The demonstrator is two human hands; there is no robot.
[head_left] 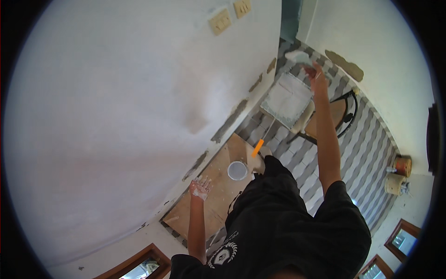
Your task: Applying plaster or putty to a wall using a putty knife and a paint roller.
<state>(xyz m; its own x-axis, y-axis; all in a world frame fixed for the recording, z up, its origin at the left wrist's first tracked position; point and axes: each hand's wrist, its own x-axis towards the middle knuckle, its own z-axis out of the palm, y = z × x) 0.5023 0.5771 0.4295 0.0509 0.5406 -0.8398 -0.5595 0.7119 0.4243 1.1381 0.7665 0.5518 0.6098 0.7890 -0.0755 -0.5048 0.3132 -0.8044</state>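
Note:
My left hand, smeared with white paste, is held low beside the wall, fingers spread and holding nothing. At the end of my outstretched right arm, my right hand is closed on a pale flat tool coated in white. Blur hides its exact kind. Just below that hand is a square board covered with white paste. A tool with an orange handle and thin rod leans near the board. A round tub with white-grey contents stands on a wooden platform.
The white wall fills the left, with bare patches along its base and switch plates higher up. A black-framed chair stands right of the board on the wavy-patterned floor. Containers sit at the far right.

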